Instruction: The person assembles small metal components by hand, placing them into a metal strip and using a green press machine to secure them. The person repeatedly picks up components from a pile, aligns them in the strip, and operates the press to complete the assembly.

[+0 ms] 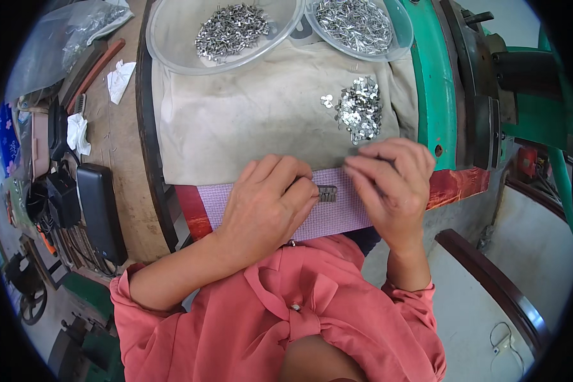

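Note:
My left hand (270, 194) is closed on one end of a small dark slotted metal block (326, 193), over a purple checked mat (328, 223). Right of the block, my right hand (395, 181) has its thumb and forefinger bent together. Whatever is between those fingertips, if anything, is too small to make out. Just beyond that hand, a heap of small shiny flat-headed metal pieces (361, 111) lies on a beige cloth (248, 121). Several of these pieces lie loose at the heap's left.
Two clear plastic bowls hold small metal parts: a wide bowl (172, 57) and a smaller bowl (398, 48). Green machinery (438, 95) stands at right. On the wooden bench (124, 127) at left are crumpled tissues (77, 134) and a black box (100, 213).

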